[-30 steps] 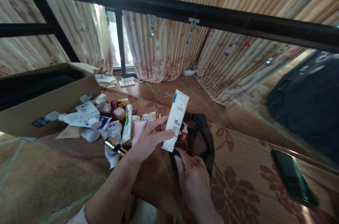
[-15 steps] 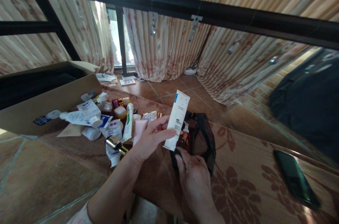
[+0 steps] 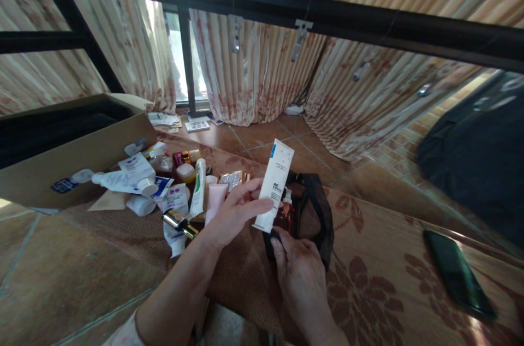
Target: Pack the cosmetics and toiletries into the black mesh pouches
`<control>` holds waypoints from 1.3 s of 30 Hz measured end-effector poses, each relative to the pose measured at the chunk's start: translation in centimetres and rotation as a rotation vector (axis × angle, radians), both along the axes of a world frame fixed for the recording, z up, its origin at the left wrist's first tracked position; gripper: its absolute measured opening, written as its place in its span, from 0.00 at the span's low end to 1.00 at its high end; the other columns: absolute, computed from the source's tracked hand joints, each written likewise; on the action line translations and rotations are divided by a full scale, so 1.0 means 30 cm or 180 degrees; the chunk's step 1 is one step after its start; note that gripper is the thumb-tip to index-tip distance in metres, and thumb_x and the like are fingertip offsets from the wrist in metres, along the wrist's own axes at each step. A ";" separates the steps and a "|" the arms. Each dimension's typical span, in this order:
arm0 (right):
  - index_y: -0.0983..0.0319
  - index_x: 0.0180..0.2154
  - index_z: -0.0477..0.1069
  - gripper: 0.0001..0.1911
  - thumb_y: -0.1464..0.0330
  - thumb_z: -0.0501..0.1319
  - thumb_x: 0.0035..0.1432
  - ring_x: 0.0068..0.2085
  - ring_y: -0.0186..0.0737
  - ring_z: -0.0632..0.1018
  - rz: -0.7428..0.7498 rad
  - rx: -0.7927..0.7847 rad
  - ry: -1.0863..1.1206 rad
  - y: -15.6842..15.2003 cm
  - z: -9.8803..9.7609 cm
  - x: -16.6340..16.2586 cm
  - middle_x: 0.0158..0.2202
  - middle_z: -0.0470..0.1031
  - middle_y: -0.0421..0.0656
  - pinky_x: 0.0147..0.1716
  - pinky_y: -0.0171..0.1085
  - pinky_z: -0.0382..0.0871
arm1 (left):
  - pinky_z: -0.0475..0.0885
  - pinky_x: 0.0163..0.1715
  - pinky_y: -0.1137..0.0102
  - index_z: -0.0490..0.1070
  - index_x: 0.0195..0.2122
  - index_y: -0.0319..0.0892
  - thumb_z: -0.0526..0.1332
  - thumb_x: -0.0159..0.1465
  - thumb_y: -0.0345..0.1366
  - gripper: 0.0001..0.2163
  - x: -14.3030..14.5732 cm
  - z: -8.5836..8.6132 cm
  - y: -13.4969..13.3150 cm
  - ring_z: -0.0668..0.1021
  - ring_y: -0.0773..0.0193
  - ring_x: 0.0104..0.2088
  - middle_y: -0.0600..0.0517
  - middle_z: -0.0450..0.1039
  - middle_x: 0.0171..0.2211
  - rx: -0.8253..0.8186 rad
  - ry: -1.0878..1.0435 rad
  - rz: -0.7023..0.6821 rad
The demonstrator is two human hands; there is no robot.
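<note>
The left hand [image 3: 231,218] pinches a white tube [image 3: 279,166] between thumb and fingers, the thumb lying across its printed front and the other fingers partly hidden behind; the tube is held up and tilted, its top leaning to the right, with "RE FRESH" lettering facing the camera and a blue patch near the upper corner; it stands just above the left part of a black mesh bag [image 3: 326,220]; the right hand [image 3: 301,272] has its thumb and fingers closed on the near edge of that bag, though some fingertips are out of sight; inside the bag a red-brown bottle with a white pump [image 3: 287,209] shows beside the tube.

Against a second ago very little differs; the whole view has slid a touch to the right, while the tube, both hands and the bag keep the same places relative to one another, and both grips are unchanged; the heap to the left also lies as it did, with a pink tube [image 3: 215,197] near the left wrist, a white and green tube [image 3: 198,188] beside it and a dark and gold bottle [image 3: 180,224] closer to the forearm; behind the heap sits a cardboard box [image 3: 118,152]; at the right a dark phone [image 3: 458,275] rests in its same spot on the cloth-covered tabletop [image 3: 368,302].
</note>
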State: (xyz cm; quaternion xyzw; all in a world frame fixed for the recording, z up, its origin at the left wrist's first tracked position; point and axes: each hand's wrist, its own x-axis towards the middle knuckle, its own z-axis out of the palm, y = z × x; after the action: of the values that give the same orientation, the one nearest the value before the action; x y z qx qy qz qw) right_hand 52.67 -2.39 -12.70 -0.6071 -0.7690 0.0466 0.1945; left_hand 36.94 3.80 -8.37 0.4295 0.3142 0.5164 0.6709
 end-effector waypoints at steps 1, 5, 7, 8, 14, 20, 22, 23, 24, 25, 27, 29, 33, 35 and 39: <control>0.59 0.48 0.74 0.17 0.65 0.49 0.68 0.32 0.38 0.76 0.0006 -0.0005 -0.0003 0.000 0.001 0.000 0.33 0.80 0.43 0.37 0.35 0.62 | 0.68 0.28 0.73 0.74 0.44 0.37 0.69 0.53 0.37 0.18 0.000 -0.002 0.001 0.77 0.64 0.29 0.48 0.78 0.33 -0.0001 0.0004 0.0002; 0.59 0.48 0.74 0.18 0.65 0.48 0.68 0.32 0.38 0.77 0.0029 0.0006 -0.0061 -0.001 0.002 0.000 0.32 0.80 0.44 0.36 0.36 0.62 | 0.68 0.28 0.73 0.74 0.44 0.37 0.69 0.53 0.37 0.18 -0.002 -0.010 0.004 0.76 0.64 0.29 0.48 0.78 0.32 -0.0017 0.0041 0.0023; 0.59 0.48 0.74 0.18 0.65 0.48 0.68 0.32 0.38 0.77 0.0047 0.0026 -0.0054 -0.001 0.000 0.001 0.33 0.80 0.43 0.36 0.35 0.62 | 0.68 0.27 0.73 0.74 0.44 0.37 0.69 0.53 0.37 0.18 -0.002 -0.013 0.005 0.76 0.64 0.28 0.48 0.78 0.32 -0.0017 0.0058 0.0011; 0.59 0.49 0.74 0.18 0.64 0.48 0.68 0.32 0.37 0.77 0.0049 0.0035 -0.0046 -0.001 -0.001 0.002 0.33 0.80 0.43 0.36 0.35 0.62 | 0.68 0.27 0.73 0.74 0.45 0.37 0.69 0.53 0.37 0.19 -0.003 -0.014 0.006 0.76 0.64 0.28 0.48 0.78 0.32 -0.0014 0.0061 0.0002; 0.58 0.49 0.74 0.17 0.65 0.49 0.68 0.32 0.38 0.77 0.0026 0.0012 -0.0057 0.001 -0.006 0.003 0.33 0.80 0.42 0.36 0.36 0.62 | 0.68 0.28 0.73 0.74 0.44 0.37 0.69 0.53 0.37 0.18 -0.004 -0.014 0.006 0.76 0.65 0.29 0.49 0.78 0.32 -0.0021 0.0058 -0.0006; 0.59 0.48 0.74 0.17 0.65 0.49 0.68 0.33 0.38 0.77 0.0052 -0.0009 -0.0022 0.002 0.000 0.000 0.32 0.80 0.43 0.37 0.36 0.62 | 0.68 0.28 0.73 0.74 0.44 0.37 0.69 0.52 0.37 0.18 0.001 -0.008 0.002 0.76 0.65 0.29 0.48 0.78 0.33 -0.0072 0.0021 0.0003; 0.59 0.48 0.74 0.17 0.66 0.49 0.68 0.33 0.39 0.77 0.0057 -0.0021 0.0006 0.002 0.001 0.000 0.32 0.80 0.43 0.37 0.36 0.61 | 0.68 0.28 0.73 0.74 0.44 0.37 0.70 0.52 0.37 0.19 0.002 -0.009 0.002 0.76 0.65 0.29 0.48 0.78 0.33 -0.0077 0.0015 0.0015; 0.59 0.48 0.74 0.16 0.66 0.50 0.68 0.33 0.39 0.77 0.0045 -0.0030 0.0023 0.002 0.002 0.000 0.32 0.80 0.43 0.37 0.35 0.62 | 0.68 0.28 0.73 0.74 0.44 0.37 0.70 0.52 0.37 0.19 0.002 -0.010 0.003 0.76 0.64 0.29 0.48 0.78 0.33 -0.0080 0.0014 0.0019; 0.59 0.48 0.74 0.16 0.66 0.50 0.68 0.33 0.39 0.77 0.0029 -0.0038 0.0040 0.002 0.002 0.000 0.32 0.80 0.43 0.37 0.35 0.62 | 0.68 0.28 0.73 0.74 0.44 0.37 0.70 0.52 0.37 0.19 0.002 -0.011 0.003 0.76 0.64 0.29 0.48 0.78 0.33 -0.0081 0.0016 0.0020; 0.59 0.48 0.74 0.16 0.66 0.50 0.68 0.33 0.39 0.76 0.0017 -0.0047 0.0053 0.002 0.002 0.000 0.33 0.80 0.43 0.37 0.35 0.62 | 0.68 0.28 0.73 0.74 0.44 0.37 0.70 0.52 0.37 0.19 0.002 -0.012 0.004 0.76 0.64 0.29 0.48 0.78 0.33 -0.0081 0.0018 0.0008; 0.58 0.48 0.74 0.16 0.65 0.51 0.67 0.33 0.39 0.76 -0.0012 -0.0049 0.0072 0.002 0.000 0.000 0.33 0.80 0.43 0.37 0.35 0.62 | 0.68 0.28 0.73 0.74 0.44 0.37 0.69 0.53 0.37 0.18 0.001 -0.013 0.004 0.76 0.64 0.29 0.48 0.78 0.32 -0.0073 0.0012 -0.0012; 0.57 0.48 0.74 0.16 0.65 0.51 0.67 0.32 0.39 0.76 -0.0021 -0.0049 0.0065 0.001 -0.005 0.000 0.33 0.80 0.42 0.37 0.35 0.62 | 0.68 0.28 0.73 0.74 0.43 0.37 0.69 0.53 0.37 0.18 0.002 -0.014 0.004 0.76 0.64 0.29 0.48 0.79 0.32 -0.0060 0.0015 -0.0012; 0.57 0.48 0.74 0.15 0.65 0.51 0.67 0.32 0.40 0.75 -0.0045 -0.0032 0.0020 0.001 -0.015 0.001 0.32 0.80 0.42 0.35 0.35 0.62 | 0.68 0.26 0.75 0.74 0.44 0.37 0.69 0.53 0.37 0.18 0.004 -0.011 0.004 0.76 0.65 0.28 0.48 0.79 0.32 -0.0050 -0.0017 -0.0037; 0.56 0.48 0.74 0.15 0.65 0.51 0.67 0.32 0.40 0.75 -0.0028 -0.0060 0.0037 0.003 -0.017 -0.001 0.31 0.79 0.41 0.35 0.35 0.63 | 0.67 0.25 0.76 0.73 0.46 0.37 0.69 0.54 0.37 0.19 0.006 -0.009 0.005 0.75 0.66 0.28 0.48 0.79 0.33 -0.0052 -0.0094 -0.0093; 0.56 0.48 0.74 0.14 0.67 0.52 0.66 0.33 0.40 0.76 0.0013 -0.0073 0.0088 0.007 -0.012 -0.004 0.32 0.80 0.41 0.35 0.35 0.63 | 0.67 0.26 0.76 0.73 0.47 0.37 0.69 0.54 0.36 0.19 0.006 -0.009 0.008 0.76 0.67 0.28 0.47 0.79 0.33 -0.0029 -0.0178 -0.0128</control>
State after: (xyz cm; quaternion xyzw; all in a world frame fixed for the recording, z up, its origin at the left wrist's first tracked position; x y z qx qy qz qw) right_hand 52.54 -2.18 -13.06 -0.6070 -0.7670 0.0642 0.1980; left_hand 37.12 4.03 -8.63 0.4181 0.2890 0.5133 0.6916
